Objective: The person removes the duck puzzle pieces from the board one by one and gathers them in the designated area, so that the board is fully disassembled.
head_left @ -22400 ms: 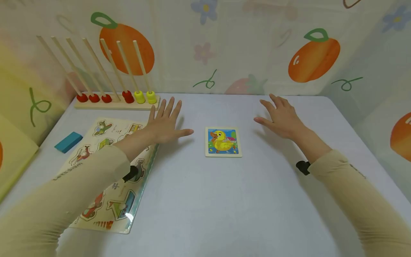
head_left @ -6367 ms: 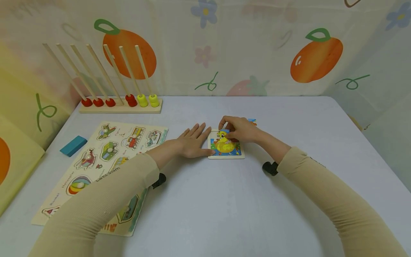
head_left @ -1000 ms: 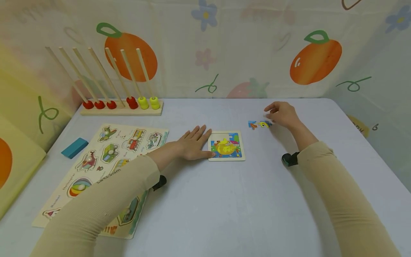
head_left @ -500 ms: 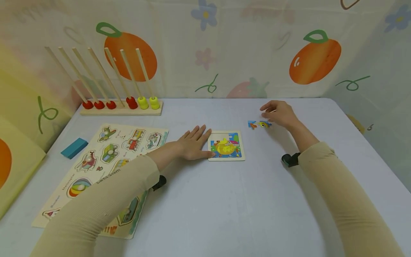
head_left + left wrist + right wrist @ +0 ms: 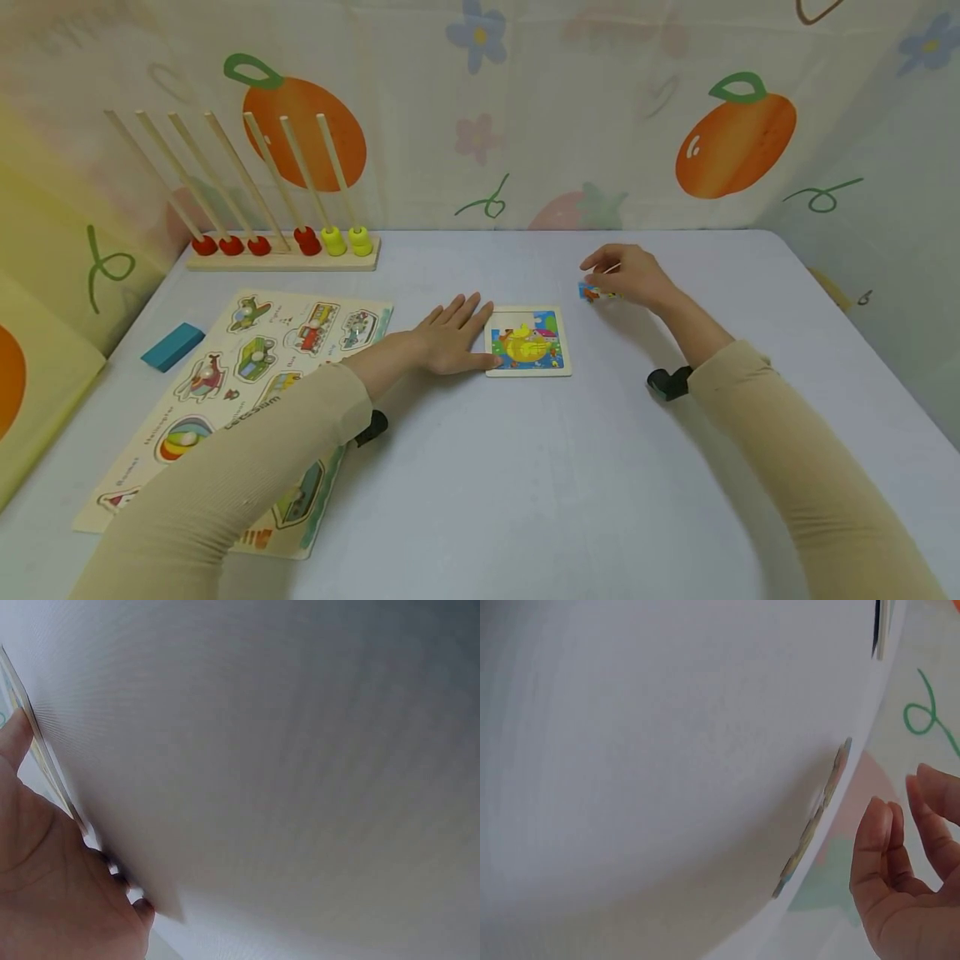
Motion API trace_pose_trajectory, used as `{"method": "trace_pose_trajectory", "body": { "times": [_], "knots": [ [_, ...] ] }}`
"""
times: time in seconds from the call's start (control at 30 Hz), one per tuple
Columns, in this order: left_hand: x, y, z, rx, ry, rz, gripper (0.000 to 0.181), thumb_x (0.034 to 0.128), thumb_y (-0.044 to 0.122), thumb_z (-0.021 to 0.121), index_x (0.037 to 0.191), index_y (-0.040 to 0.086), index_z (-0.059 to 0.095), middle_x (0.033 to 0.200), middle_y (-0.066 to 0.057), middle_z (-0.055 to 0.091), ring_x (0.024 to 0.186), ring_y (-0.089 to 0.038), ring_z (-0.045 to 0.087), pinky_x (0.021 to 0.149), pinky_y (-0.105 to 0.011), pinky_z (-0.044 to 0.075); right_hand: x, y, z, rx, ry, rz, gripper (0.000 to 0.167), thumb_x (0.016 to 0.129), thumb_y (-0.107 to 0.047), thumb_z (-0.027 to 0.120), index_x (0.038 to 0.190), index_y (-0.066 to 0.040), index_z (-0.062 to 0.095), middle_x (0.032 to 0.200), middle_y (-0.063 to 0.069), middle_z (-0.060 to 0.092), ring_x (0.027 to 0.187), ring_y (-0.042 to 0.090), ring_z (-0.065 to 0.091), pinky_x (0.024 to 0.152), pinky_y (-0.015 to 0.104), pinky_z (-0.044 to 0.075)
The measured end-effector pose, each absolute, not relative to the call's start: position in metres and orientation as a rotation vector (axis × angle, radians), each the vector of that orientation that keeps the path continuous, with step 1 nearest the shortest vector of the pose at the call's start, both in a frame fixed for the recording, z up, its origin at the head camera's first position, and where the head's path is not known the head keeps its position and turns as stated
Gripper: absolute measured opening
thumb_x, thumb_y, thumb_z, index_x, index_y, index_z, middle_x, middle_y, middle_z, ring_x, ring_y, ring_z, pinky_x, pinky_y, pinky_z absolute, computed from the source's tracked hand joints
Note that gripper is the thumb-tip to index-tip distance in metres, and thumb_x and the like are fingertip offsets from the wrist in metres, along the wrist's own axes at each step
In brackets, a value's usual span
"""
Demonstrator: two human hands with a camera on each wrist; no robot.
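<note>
A small square duck jigsaw puzzle [image 5: 528, 348] lies mid-table, its upper-left part showing pale wood. My left hand [image 5: 450, 337] rests flat beside it with fingers spread, thumb on the lower-left corner. The left wrist view shows that thumb against the puzzle frame's edge [image 5: 45, 754]. To the upper right of the puzzle lie loose jigsaw pieces [image 5: 588, 292], partly hidden by my right hand [image 5: 630, 271]. That hand hovers over them, fingers bent. In the right wrist view, thumb and fingertips are apart with nothing between them, and the pieces [image 5: 814, 817] lie flat on the table.
A large vehicle peg puzzle board [image 5: 307, 433] lies at left, partly under my left sleeve. A blue block [image 5: 172, 347] sits left of it. Behind stands a wooden bead rack [image 5: 281, 262] with upright rods and red and yellow beads. A printed cloth hangs behind the table.
Over the last second my right hand has moved left over the loose pieces; the left hand stays put. Earlier the duck picture was whole; its head portion is now out of the frame.
</note>
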State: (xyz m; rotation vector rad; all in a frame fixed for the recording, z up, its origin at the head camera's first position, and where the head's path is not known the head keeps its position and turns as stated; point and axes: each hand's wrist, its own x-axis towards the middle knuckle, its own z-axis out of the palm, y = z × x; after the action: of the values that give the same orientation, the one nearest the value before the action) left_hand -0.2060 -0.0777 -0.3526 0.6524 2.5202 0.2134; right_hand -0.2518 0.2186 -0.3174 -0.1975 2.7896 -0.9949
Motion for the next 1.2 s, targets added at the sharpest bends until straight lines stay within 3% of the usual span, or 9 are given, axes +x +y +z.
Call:
{"method": "trace_pose_trajectory", "body": {
  "times": [0.33, 0.57, 0.87, 1.2],
  "knots": [
    [-0.207, -0.077, -0.353, 0.632, 2.513, 0.219, 0.093, 0.0953, 0.067, 0.041, 0.159, 0.022, -0.011, 0.167, -0.002, -0.021, 0.156, -0.025, -0.018, 0.128, -0.050, -0.006, -0.249, 0.204, -0.322, -0.336, 2.733, -1.003, 0.027, 0.093, -0.018, 0.064, 0.116, -0.005, 0.068, 0.098, 0.009, 0.061, 0.086, 0.022, 0.061, 0.071, 0.025, 0.047],
    [-0.208, -0.077, -0.354, 0.631, 2.514, 0.222, 0.092, 0.0954, 0.067, 0.041, 0.159, 0.023, -0.010, 0.167, -0.002, -0.021, 0.156, -0.025, -0.018, 0.128, -0.050, -0.006, -0.245, 0.192, -0.323, -0.424, 2.678, -0.979, 0.027, 0.092, -0.019, 0.065, 0.116, -0.006, 0.068, 0.095, 0.006, 0.060, 0.087, 0.020, 0.059, 0.071, 0.024, 0.046],
    [-0.208, -0.076, -0.354, 0.625, 2.521, 0.204, 0.094, 0.0945, 0.068, 0.042, 0.159, 0.023, -0.010, 0.167, -0.002, -0.020, 0.156, -0.026, -0.017, 0.128, -0.051, -0.005, -0.239, 0.180, -0.326, -0.513, 2.606, -0.932, 0.026, 0.093, -0.018, 0.065, 0.116, -0.007, 0.067, 0.105, 0.012, 0.063, 0.093, 0.024, 0.057, 0.076, 0.025, 0.046],
    [-0.208, -0.076, -0.354, 0.624, 2.521, 0.184, 0.094, 0.0944, 0.069, 0.040, 0.159, 0.023, -0.011, 0.167, -0.002, -0.020, 0.156, -0.026, -0.017, 0.128, -0.051, -0.004, -0.235, 0.172, -0.328, -0.541, 2.562, -0.906, 0.030, 0.084, -0.017, 0.075, 0.113, -0.010, 0.068, 0.104, 0.010, 0.064, 0.092, 0.023, 0.057, 0.079, 0.026, 0.048]
  ]
}}
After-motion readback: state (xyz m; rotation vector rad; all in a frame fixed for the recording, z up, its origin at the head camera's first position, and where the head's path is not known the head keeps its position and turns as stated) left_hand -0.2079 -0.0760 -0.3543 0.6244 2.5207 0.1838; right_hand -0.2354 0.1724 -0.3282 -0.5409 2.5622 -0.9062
